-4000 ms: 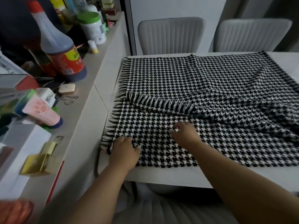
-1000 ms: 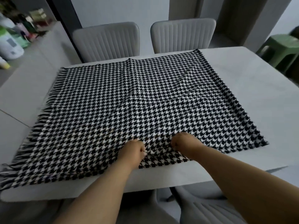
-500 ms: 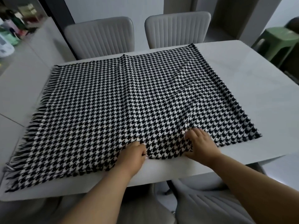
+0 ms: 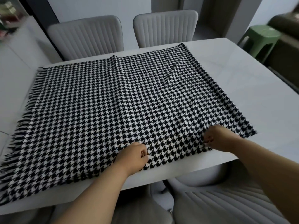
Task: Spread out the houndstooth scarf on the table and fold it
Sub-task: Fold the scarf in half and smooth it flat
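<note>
Head view: houndstooth scarf (image 4: 123, 110) lies spread flat on a white table (image 4: 252, 88). Left hand (image 4: 133, 156) and right hand (image 4: 217, 139), fingers curled, pinch its near edge.

A white table (image 4: 252, 97) with a smooth, faintly glossy top carries everything here. The houndstooth scarf (image 4: 129, 107) lies directly on it, spread flat in a broad rectangle that covers most of the surface. To the right of the scarf a wide stretch of bare tabletop runs out to the table's rounded far corner. The scarf's fringed end points toward the table's left side, the tassels fanning out over the white top. Its near long edge sits just inside the table's near rim, with a thin bare strip in front. A lengthwise crease runs up the cloth's middle, toward the far edge.
</note>
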A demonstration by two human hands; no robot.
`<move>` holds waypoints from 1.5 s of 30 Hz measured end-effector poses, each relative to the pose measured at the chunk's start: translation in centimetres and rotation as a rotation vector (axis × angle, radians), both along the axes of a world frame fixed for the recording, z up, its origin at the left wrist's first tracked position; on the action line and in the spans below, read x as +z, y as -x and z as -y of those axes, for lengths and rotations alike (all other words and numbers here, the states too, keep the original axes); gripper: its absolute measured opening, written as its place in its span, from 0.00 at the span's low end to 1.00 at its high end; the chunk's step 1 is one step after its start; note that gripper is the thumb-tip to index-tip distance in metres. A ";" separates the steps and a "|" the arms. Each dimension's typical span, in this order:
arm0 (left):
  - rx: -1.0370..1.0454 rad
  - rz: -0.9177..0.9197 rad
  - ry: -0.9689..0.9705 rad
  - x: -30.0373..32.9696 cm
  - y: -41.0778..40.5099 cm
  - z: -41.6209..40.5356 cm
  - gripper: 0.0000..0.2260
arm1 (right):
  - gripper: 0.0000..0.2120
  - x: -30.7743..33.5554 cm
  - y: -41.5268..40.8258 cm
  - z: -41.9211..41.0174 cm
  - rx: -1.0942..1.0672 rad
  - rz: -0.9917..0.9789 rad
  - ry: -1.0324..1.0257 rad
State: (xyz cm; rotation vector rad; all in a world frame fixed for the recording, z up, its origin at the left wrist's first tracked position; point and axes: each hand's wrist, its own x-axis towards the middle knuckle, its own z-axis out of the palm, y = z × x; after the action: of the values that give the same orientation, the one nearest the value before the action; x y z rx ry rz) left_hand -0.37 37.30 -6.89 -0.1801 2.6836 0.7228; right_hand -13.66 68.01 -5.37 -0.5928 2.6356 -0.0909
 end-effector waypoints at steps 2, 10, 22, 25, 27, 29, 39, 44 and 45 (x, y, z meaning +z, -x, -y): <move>0.008 -0.046 0.055 0.0 0.3 -0.3 0.11 | 0.12 -0.3 -0.5 0.6 0.045 -0.019 0.032; 0.107 -0.015 0.200 0.4 1.1 -0.5 0.11 | 0.18 -0.6 -1.2 1.6 -0.060 -0.119 -0.035; -0.045 -0.117 -0.139 6.2 4.6 -11.0 0.07 | 0.16 5.5 -3.7 0.2 -0.293 -0.157 0.283; -0.081 -0.153 -0.195 7.9 4.9 -14.7 0.08 | 0.17 7.5 -4.4 -1.7 -0.334 -0.198 0.358; -0.096 -0.164 -0.194 8.8 5.2 -16.9 0.09 | 0.18 8.6 -4.6 -3.4 -0.368 -0.226 0.395; -0.104 -0.171 -0.191 9.5 5.5 -19.1 0.09 | 0.18 9.3 -4.5 -5.5 -0.413 -0.236 0.433; -0.051 -0.203 -0.129 11.2 7.4 -35.4 0.11 | 0.15 10.5 -3.1 -20.0 -0.456 -0.248 0.530; 0.013 -0.212 -0.083 11.5 7.1 -44.1 0.10 | 0.14 11.3 -2.6 -28.5 -0.404 -0.218 0.557; 0.024 -0.210 -0.082 11.7 6.9 -45.6 0.10 | 0.14 11.5 -2.6 -30.3 -0.401 -0.218 0.567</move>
State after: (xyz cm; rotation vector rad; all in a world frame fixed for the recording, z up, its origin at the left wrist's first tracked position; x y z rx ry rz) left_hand -7.29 82.91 4.77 -0.1216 2.8467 0.9030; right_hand -11.08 98.28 6.13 -0.2372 2.9039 -0.9660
